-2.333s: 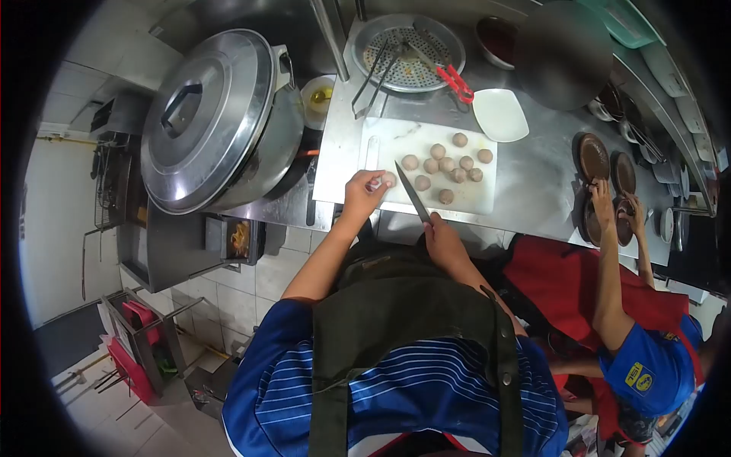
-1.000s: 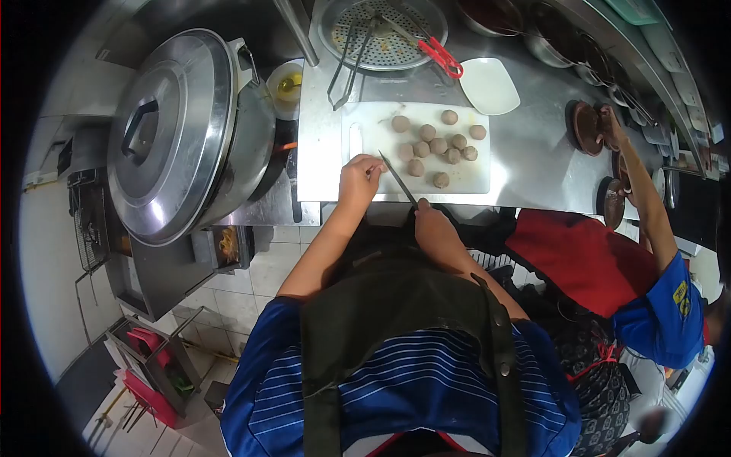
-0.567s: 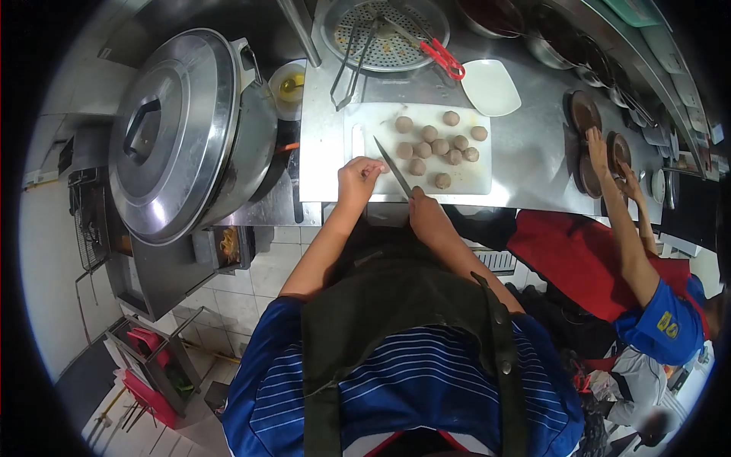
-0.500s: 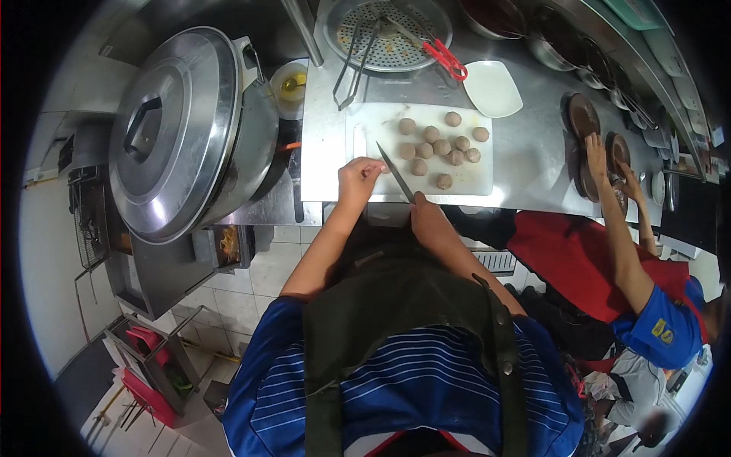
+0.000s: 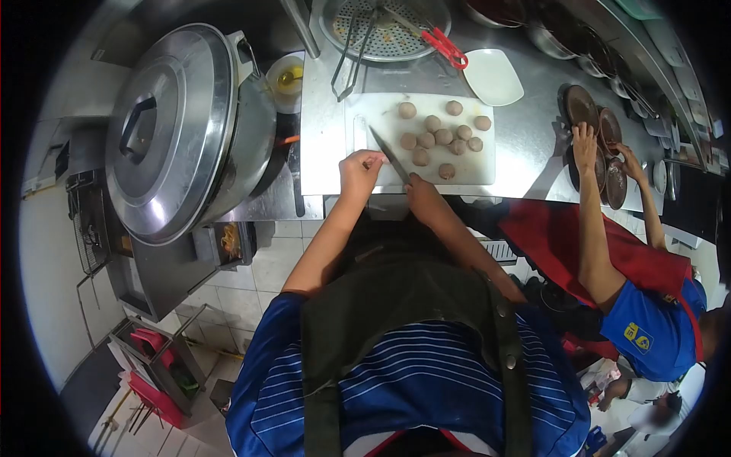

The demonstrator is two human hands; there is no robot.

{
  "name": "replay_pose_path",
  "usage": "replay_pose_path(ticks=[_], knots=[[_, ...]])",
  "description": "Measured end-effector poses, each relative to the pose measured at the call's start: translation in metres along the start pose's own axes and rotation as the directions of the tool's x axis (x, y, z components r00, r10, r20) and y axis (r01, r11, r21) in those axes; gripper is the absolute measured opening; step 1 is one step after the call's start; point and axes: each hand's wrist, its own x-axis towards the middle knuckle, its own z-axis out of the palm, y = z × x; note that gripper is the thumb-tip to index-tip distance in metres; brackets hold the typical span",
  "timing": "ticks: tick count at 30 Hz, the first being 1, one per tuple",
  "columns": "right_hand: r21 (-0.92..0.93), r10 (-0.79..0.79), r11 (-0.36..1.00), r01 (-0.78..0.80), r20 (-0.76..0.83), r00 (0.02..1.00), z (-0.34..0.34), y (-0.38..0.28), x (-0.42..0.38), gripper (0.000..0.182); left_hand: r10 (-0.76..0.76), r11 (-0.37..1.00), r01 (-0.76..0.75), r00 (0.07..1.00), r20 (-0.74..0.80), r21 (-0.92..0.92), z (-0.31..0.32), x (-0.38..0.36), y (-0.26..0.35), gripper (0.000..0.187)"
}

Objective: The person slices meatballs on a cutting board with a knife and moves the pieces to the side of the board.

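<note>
My right hand (image 5: 422, 196) grips the handle of a kitchen knife (image 5: 390, 156), whose blade points away and to the left over the front of a white cutting board (image 5: 480, 177). My left hand (image 5: 360, 170) is beside the blade at the board's front edge, thumb and fingertips pinched together. Whatever those fingers hold, if anything, is too small to make out. Several brown meatballs (image 5: 421, 157) lie spread over the board, right of the blade.
Behind the board are a perforated metal tray (image 5: 384, 52), red-handled tongs (image 5: 444, 47) and a white plate (image 5: 493, 77). A large lidded pot (image 5: 175, 129) and a bowl of yellow liquid (image 5: 288, 82) stand left. At right, a co-worker's hands (image 5: 585, 148) touch brown plates (image 5: 582, 107).
The view has shifted slightly, with the board a little higher in it. My hands keep nearly the same pose. The co-worker's nearer hand has moved slightly left among the brown plates.
</note>
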Motion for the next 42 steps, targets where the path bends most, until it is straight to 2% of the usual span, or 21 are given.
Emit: replay_pose_path(ticks=[1, 2, 4, 5, 7, 11, 13, 15, 16, 18, 20, 22, 24, 28, 31, 33, 35, 36, 37, 39, 42], knots=[[0.32, 0.105, 0.932, -0.171, 0.213, 0.971, -0.01, 0.0, -0.001, 0.021, -0.02, 0.999, 0.02, 1.0, 0.013, 0.037, 0.0, 0.0, 0.0, 0.006], [0.323, 0.097, 0.933, -0.159, 0.199, 0.975, -0.017, 0.008, -0.003, 0.021, -0.038, 0.997, 0.036, 0.999, 0.025, 0.074, -0.001, 0.002, 0.001, 0.007], [0.586, 0.052, 0.729, -0.353, 0.468, 0.882, -0.028, 0.025, -0.01, 0.023, -0.042, 0.994, 0.038, 0.998, 0.039, 0.099, -0.002, 0.005, 0.007, 0.007], [0.588, 0.048, 0.73, -0.348, 0.463, 0.885, -0.028, 0.029, -0.014, 0.023, -0.067, 0.99, 0.06, 0.996, 0.057, 0.126, -0.004, 0.004, 0.009, 0.007], [0.477, 0.022, 0.867, -0.147, 0.257, 0.966, -0.03, 0.03, -0.022, 0.025, -0.04, 0.996, 0.034, 0.997, 0.062, 0.088, -0.005, 0.007, 0.009, 0.008], [0.521, 0.034, 0.847, -0.106, 0.145, 0.989, -0.04, 0.025, -0.032, 0.027, -0.004, 0.97, -0.002, 1.0, 0.026, 0.244, -0.005, 0.025, 0.016, 0.014], [0.555, 0.071, 0.83, -0.051, -0.014, 0.997, -0.048, 0.019, -0.037, 0.027, 0.402, 0.827, -0.433, 0.901, 0.16, 0.36, 0.008, 0.039, 0.032, 0.025], [0.585, 0.074, 0.81, -0.038, -0.037, 0.997, -0.06, 0.013, -0.043, 0.027, 0.314, 0.816, -0.402, 0.912, 0.265, 0.415, 0.023, 0.045, 0.044, 0.037], [0.614, 0.087, 0.789, -0.034, -0.056, 0.995, -0.065, 0.012, -0.046, 0.027, 0.156, 0.804, -0.342, 0.91, 0.383, 0.487, 0.03, 0.051, 0.047, 0.038], [0.584, 0.107, 0.811, -0.044, -0.074, 0.991, -0.073, 0.011, -0.053, 0.026, -0.087, 0.821, -0.224, 0.86, 0.503, 0.525, 0.035, 0.064, 0.054, 0.037], [0.554, 0.127, 0.83, -0.06, -0.082, 0.989, -0.075, 0.016, -0.06, 0.026, -0.006, 0.828, -0.269, 0.873, 0.488, 0.493, 0.035, 0.07, 0.05, 0.035], [0.289, 0.009, 0.957, 0.015, -0.081, 0.997, -0.068, 0.024, -0.067, 0.025, 0.059, 0.828, -0.304, 0.883, 0.465, 0.471, 0.022, 0.072, 0.05, 0.033], [0.197, -0.044, 0.979, 0.054, -0.056, 0.997, -0.048, 0.029, -0.07, 0.025, -0.045, 0.985, 0.003, 0.97, 0.241, 0.174, 0.0, 0.077, 0.048, 0.03], [0.09, -0.131, 0.987, 0.131, -0.008, 0.991, -0.018, 0.022, -0.051, 0.024, -0.078, 0.983, 0.065, 0.995, -0.065, -0.173, -0.051, 0.052, 0.02, 0.038], [0.106, -0.115, 0.986, 0.125, -0.098, 0.989, -0.005, 0.025, -0.034, 0.024, -0.237, 0.963, 0.243, 0.969, 0.062, -0.116, -0.061, 0.019, -0.002, 0.035], [0.122, -0.091, 0.986, 0.114, -0.175, 0.98, -0.006, 0.026, -0.027, 0.024, -0.208, 0.927, 0.238, 0.97, 0.128, -0.29, -0.038, -0.005, 0.006, 0.034], [0.089, -0.047, 0.994, 0.059, -0.132, 0.99, -0.015, 0.023, -0.031, 0.023, -0.172, 0.94, 0.216, 0.969, 0.18, -0.263, -0.017, -0.01, 0.007, 0.027], [0.084, -0.043, 0.995, 0.054, -0.124, 0.991, -0.019, 0.015, -0.037, 0.023, -0.04, 0.998, 0.048, 0.985, 0.167, -0.042, -0.014, -0.007, 0.008, 0.017], [0.077, -0.032, 0.996, 0.041, -0.104, 0.994, -0.025, 0.006, -0.044, 0.023, -0.047, 0.997, 0.056, 0.985, 0.165, -0.049, -0.016, -0.002, 0.01, 0.017], [0.062, -0.019, 0.998, 0.024, -0.083, 0.996, -0.03, -0.003, -0.051, 0.022, 0.314, 0.904, -0.342, 0.938, 0.143, 0.255, -0.023, 0.007, 0.015, 0.01], [0.021, -0.047, 0.999, 0.048, -0.053, 0.997, -0.028, -0.012, -0.057, 0.022, 0.235, 0.934, -0.269, 0.958, 0.165, 0.233, -0.032, 0.004, 0.015, 0.013]])
